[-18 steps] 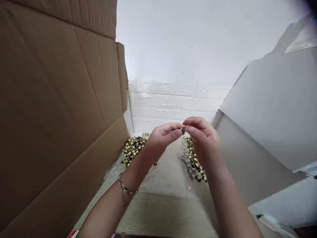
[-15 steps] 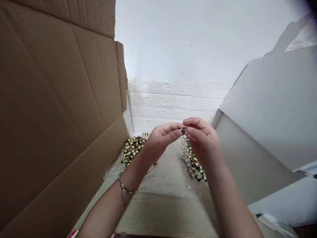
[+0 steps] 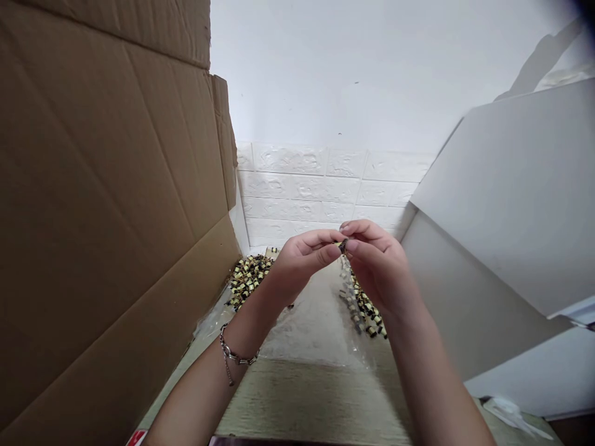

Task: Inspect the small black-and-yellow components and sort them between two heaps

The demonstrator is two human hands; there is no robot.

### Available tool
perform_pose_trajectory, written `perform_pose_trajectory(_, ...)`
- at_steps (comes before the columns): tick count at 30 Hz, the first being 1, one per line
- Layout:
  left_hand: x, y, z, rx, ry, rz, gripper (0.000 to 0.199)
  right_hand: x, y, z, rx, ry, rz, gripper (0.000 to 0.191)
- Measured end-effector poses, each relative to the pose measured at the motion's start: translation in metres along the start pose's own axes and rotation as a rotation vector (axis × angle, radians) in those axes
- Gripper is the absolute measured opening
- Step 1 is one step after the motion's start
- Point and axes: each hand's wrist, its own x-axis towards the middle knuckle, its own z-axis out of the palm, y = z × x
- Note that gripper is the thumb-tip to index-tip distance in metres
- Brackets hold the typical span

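Between the fingertips of both hands is a small yellow-and-black coil (image 3: 341, 246), mostly covered by the fingers. My left hand (image 3: 302, 260) pinches it from the left with thumb and index finger; a chain bracelet hangs on that wrist. From the other side, my right hand (image 3: 379, 257) grips its dark end between thumb and fingers. Similar coils lie in a left pile (image 3: 251, 279) beyond my left forearm and in a right pile (image 3: 367, 310) beside my right wrist. Beneath the hands, a clear plastic bag (image 3: 316, 328) lies flat, its right edge over some coils.
A tall cardboard sheet (image 3: 106, 204) walls off the left side, and a white panel (image 3: 506, 198) stands on the right. Behind the wooden table (image 3: 307, 402) is a white brick-patterned wall (image 3: 302, 161). A crumpled white plastic piece (image 3: 511, 414) lies at the lower right.
Both hands stay almost in place, the fingertips shifting slightly around the coil. More of its yellow side shows now. The view has moved a little.
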Motion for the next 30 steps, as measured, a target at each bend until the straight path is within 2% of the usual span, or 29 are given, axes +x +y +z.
perform_pose_trajectory(11, 0.0, 0.0, 0.0, 0.007, 0.029, 0.002, 0.017, 0.003, 0.002, 0.003, 0.128, 0.0, 0.031, 0.01)
perform_pose_trajectory(19, 0.002, -0.003, -0.002, 0.002, 0.029, -0.009, 0.016, 0.005, 0.006, 0.003, 0.107, 0.036, 0.019, 0.011)
perform_pose_trajectory(25, 0.002, -0.004, 0.003, -0.136, -0.03, -0.033, 0.019, 0.003, 0.011, 0.004, 0.044, 0.102, -0.069, 0.006)
perform_pose_trajectory(30, 0.0, 0.003, 0.009, -0.154, -0.035, -0.049, 0.019, 0.0, 0.012, 0.008, 0.009, 0.133, -0.119, 0.007)
